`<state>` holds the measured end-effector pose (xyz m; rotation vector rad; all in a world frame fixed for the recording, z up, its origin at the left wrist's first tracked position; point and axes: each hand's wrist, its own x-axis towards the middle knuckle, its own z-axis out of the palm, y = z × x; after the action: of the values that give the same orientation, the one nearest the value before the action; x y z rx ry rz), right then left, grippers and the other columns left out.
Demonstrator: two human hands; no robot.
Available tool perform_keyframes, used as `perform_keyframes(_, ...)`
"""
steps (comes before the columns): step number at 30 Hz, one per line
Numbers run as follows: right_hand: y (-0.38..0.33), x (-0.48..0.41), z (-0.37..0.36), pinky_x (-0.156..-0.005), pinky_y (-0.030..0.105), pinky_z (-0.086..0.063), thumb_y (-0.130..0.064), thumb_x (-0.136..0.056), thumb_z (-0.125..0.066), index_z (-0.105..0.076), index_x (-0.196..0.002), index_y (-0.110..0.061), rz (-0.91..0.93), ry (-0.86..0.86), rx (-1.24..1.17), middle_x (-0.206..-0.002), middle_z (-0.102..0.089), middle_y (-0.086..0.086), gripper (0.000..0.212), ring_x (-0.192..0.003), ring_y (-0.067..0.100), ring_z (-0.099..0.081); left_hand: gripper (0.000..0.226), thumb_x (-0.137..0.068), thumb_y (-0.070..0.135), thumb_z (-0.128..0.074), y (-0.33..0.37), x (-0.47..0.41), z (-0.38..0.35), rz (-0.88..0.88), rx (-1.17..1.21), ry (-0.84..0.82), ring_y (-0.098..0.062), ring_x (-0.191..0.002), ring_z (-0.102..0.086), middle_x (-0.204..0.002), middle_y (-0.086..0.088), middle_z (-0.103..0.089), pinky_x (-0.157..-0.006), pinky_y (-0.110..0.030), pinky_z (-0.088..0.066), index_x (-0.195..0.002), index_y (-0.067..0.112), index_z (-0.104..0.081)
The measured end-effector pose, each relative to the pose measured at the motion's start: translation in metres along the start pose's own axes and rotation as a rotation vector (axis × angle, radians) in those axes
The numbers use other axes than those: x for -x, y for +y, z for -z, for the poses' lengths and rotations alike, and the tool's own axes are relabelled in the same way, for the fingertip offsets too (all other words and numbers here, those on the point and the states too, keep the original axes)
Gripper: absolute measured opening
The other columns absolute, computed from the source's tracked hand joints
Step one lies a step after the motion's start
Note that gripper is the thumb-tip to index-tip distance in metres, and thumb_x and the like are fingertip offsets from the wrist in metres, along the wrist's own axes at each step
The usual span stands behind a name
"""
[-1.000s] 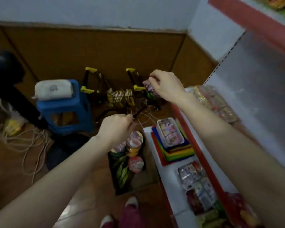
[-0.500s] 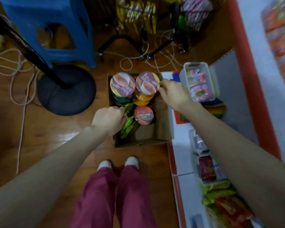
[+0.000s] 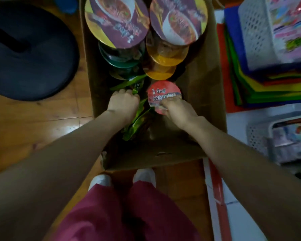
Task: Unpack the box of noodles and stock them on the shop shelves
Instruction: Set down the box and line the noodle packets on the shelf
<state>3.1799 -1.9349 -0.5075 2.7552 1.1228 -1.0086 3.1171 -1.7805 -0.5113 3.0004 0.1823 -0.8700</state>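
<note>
An open cardboard box [image 3: 205,94] stands on the wooden floor in front of my feet. At its far end two big noodle bowls with purple lids [image 3: 116,21] [image 3: 178,20] sit on stacked green and orange bowls. A small red-lidded noodle cup [image 3: 161,93] stands mid-box, and my right hand [image 3: 176,109] grips its near rim. Green noodle packets [image 3: 137,119] lie to its left; my left hand [image 3: 122,103] curls round their tops.
A black round stand base [image 3: 31,54] lies on the floor to the left. On the right, the low white shelf [image 3: 261,115] carries a white basket [image 3: 257,37] on stacked coloured sheets [image 3: 261,84], and another basket [image 3: 257,136] nearer me. My legs [image 3: 122,214] are below.
My head has dropped much closer to the box. My right hand moved from the far purple bowl down to the red cup. My left hand stayed at the green packets.
</note>
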Motion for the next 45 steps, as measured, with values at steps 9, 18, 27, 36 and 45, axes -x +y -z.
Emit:
perform_keyframes(9,0.0,-0.052,-0.047,-0.097,0.036,-0.035,-0.014,-0.09,-0.053,-0.044,-0.133,-0.011,0.111,-0.078,0.211,-0.135,-0.044,0.01,0.044,-0.127,0.027,-0.035,0.031,-0.093,0.025,-0.049,0.009,-0.07,-0.047,-0.047,-0.109,-0.111,-0.033,-0.125,-0.034,-0.134,-0.017,-0.039,-0.1,-0.039,-0.034,-0.12,0.012,-0.059)
perform_keyframes(18,0.005,-0.044,-0.057,-0.088,0.038,-0.045,-0.007,-0.091,-0.047,-0.055,-0.116,-0.01,0.11,-0.168,0.175,-0.121,-0.056,0.011,0.026,-0.115,0.029,-0.049,0.042,-0.09,0.048,-0.047,0.013,-0.073,-0.063,-0.029,0.071,-0.093,-0.033,-0.131,-0.026,-0.139,-0.014,-0.033,-0.112,-0.048,-0.017,-0.116,0.02,-0.063)
perform_keyframes(27,-0.01,-0.014,-0.044,-0.062,0.028,-0.031,-0.003,-0.088,-0.051,-0.046,-0.103,-0.011,0.09,-0.301,-0.09,-0.11,-0.053,0.012,0.018,-0.087,0.024,-0.049,0.035,-0.088,0.027,-0.057,0.02,-0.059,-0.054,0.015,0.097,-0.071,-0.034,-0.131,-0.028,-0.139,-0.017,-0.036,-0.114,-0.048,-0.016,-0.119,0.01,-0.06)
perform_keyframes(36,-0.036,0.081,0.044,-0.066,0.038,-0.031,-0.006,-0.095,-0.039,-0.041,-0.109,-0.006,0.037,-0.103,-0.103,-0.097,-0.052,0.016,0.014,-0.097,0.034,-0.052,0.029,-0.085,-0.014,-0.039,0.001,0.059,0.058,0.027,0.473,0.076,-0.044,-0.095,-0.058,-0.106,-0.025,-0.058,-0.068,-0.041,-0.039,-0.11,-0.001,-0.048)
perform_keyframes(45,-0.094,0.206,0.217,-0.069,0.032,-0.035,-0.011,-0.097,-0.039,-0.048,-0.118,0.0,0.009,0.216,-0.343,-0.104,-0.059,0.024,0.025,-0.096,0.037,-0.058,0.024,-0.084,-0.011,-0.041,-0.036,0.173,0.236,0.013,0.597,0.379,-0.045,-0.09,-0.055,-0.099,-0.028,-0.057,-0.063,-0.039,-0.028,-0.105,-0.003,-0.049)
